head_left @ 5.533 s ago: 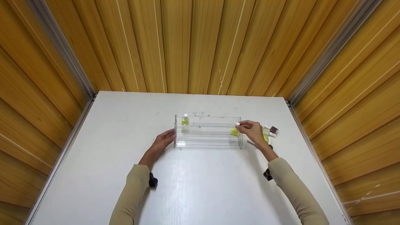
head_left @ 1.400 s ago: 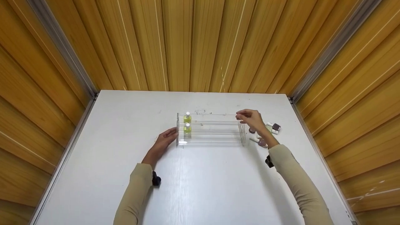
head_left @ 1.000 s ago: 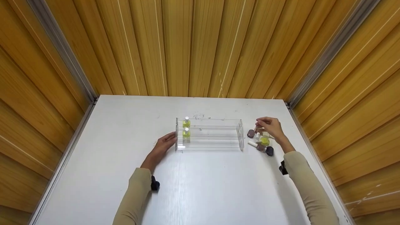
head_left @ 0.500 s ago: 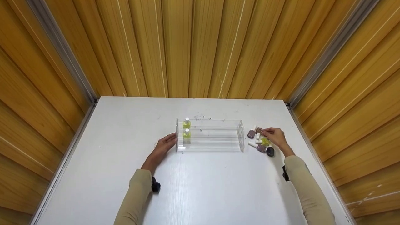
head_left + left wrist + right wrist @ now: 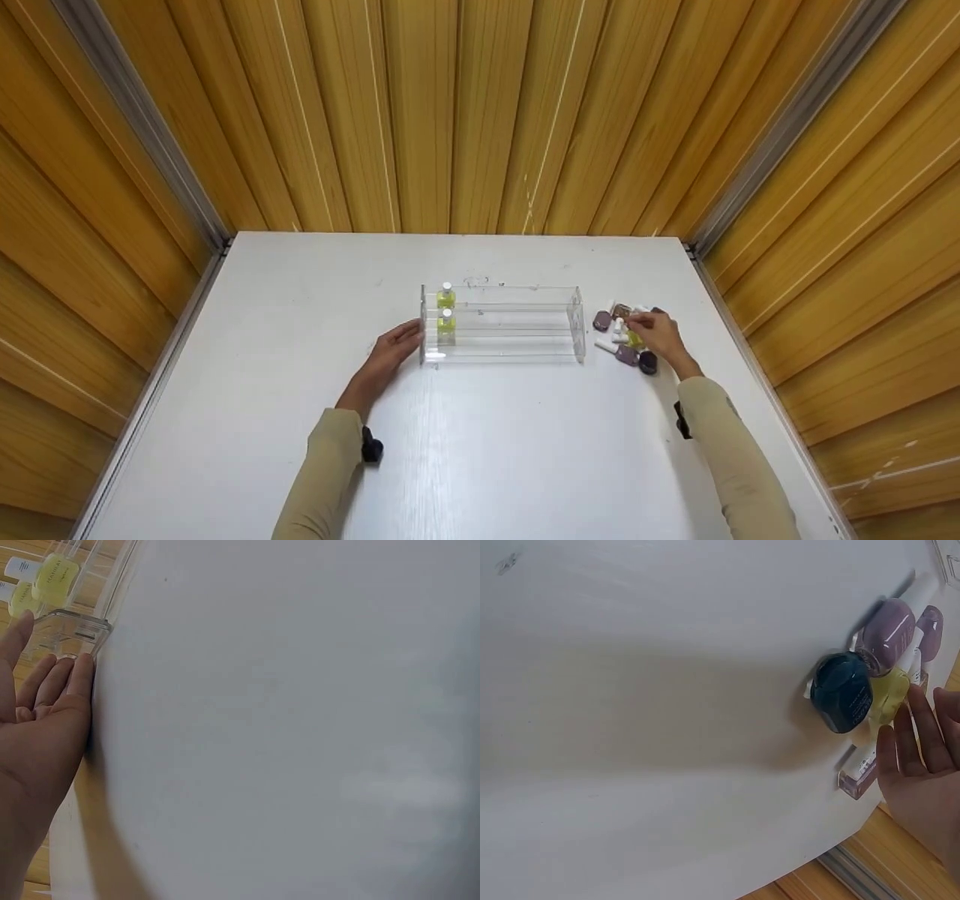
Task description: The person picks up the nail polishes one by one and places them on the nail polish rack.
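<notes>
A clear acrylic tiered rack (image 5: 517, 330) stands on the white table. At its left end are two yellow nail polish bottles (image 5: 446, 322) with white caps, one on each of two tiers. My left hand (image 5: 391, 352) rests against the rack's left end panel, fingers extended; the left wrist view shows the fingertips at the clear panel (image 5: 75, 626). To the right of the rack, my right hand (image 5: 660, 337) reaches over a cluster of nail polish bottles. In the right wrist view, its loosely bent fingers (image 5: 926, 731) are at a yellow bottle (image 5: 889, 694); no grip on it is visible.
Around the right hand lie mauve bottles (image 5: 889, 634), a dark teal bottle (image 5: 842, 692) and a brown bottle (image 5: 621, 311), mostly on their sides. Wood-patterned walls (image 5: 480, 112) border the table (image 5: 480, 450) at the back and sides.
A second yellow bottle now stands on the rack's left end, below the first. The right hand left the rack's right side for the bottle cluster and lowered there. The left hand stayed at the rack.
</notes>
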Demonstrator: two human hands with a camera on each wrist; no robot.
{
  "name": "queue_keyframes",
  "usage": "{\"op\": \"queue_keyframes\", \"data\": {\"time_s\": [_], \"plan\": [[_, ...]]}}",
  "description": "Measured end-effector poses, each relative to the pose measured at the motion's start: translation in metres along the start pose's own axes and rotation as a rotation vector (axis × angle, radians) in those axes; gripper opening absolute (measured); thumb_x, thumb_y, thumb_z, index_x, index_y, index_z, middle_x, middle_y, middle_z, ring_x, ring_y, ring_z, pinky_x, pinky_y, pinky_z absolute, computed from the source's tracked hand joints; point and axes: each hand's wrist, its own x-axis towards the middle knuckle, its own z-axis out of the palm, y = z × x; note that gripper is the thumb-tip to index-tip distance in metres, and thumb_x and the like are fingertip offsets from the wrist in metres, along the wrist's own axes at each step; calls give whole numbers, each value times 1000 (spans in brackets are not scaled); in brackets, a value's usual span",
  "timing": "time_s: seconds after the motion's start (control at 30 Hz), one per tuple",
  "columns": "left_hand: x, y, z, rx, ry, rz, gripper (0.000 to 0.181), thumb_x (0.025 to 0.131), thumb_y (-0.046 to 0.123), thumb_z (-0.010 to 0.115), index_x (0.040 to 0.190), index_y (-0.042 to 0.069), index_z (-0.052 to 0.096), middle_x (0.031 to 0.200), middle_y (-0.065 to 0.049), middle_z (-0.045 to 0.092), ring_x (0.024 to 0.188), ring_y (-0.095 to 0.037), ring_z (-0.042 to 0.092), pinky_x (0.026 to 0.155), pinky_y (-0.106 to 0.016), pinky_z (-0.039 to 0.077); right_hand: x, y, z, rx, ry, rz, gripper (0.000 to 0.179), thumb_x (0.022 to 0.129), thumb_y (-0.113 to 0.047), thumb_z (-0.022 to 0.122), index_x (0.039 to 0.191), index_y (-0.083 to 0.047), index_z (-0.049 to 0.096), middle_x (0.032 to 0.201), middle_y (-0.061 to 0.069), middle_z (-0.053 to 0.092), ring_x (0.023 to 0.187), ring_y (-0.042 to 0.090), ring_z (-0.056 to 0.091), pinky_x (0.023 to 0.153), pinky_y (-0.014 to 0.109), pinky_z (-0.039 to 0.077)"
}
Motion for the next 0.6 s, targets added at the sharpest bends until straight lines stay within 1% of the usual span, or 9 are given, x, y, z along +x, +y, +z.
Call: {"op": "queue_keyframes", "data": {"time_s": [0.1, 0.2, 0.3, 0.4, 0.47, 0.6], "plan": [[-1, 0, 0, 2, 5, -6, 58, 101, 25, 66, 152, 7, 47, 158, -12, 47, 151, -27, 39, 127, -41, 30, -1, 1, -1, -4, 10, 10, 21, 99, -4, 63, 110, 11, 73, 107, 28, 75, 88, 10, 70, 69, 9, 46], [-2, 0, -1, -5, 2, 7, 57, 101, 25, 67, 152, 7, 48, 158, -13, 48, 150, -28, 40, 126, -42, 31, -2, 3, -1, -30, 22, 11, 21, 99, -5, 63, 108, 11, 73, 104, 28, 75, 82, 5, 65, 68, 11, 46], [-1, -1, -2, -14, -7, 19, 56, 101, 23, 66, 152, 7, 48, 157, -14, 49, 150, -28, 41, 126, -43, 31, -3, 6, 0, -64, 36, 11, 22, 98, -8, 64, 105, 11, 73, 98, 27, 75, 77, 3, 61, 66, 14, 47], [-1, -1, -2, -9, -10, 10, 56, 101, 26, 67, 152, 9, 49, 157, -12, 49, 150, -26, 40, 126, -41, 31, -4, 8, 1, -89, 34, 6, 23, 98, -11, 66, 104, 10, 74, 97, 26, 75, 77, 6, 63, 67, 18, 49], [-1, -1, -2, -8, -17, 12, 57, 101, 27, 66, 152, 8, 47, 158, -12, 48, 151, -26, 39, 127, -42, 30, -4, 9, 2, -95, 20, 4, 24, 97, -13, 67, 104, 9, 75, 97, 25, 75, 79, 9, 64, 69, 20, 50], [-1, -1, -1, -23, -23, 21, 59, 102, 25, 66, 153, 5, 44, 159, -14, 46, 152, -28, 37, 127, -42, 29, -5, 12, 5, -87, -47, -13, 24, 96, -14, 70, 103, 8, 75, 97, 25, 75, 82, 13, 67, 71, 20, 51]]}}
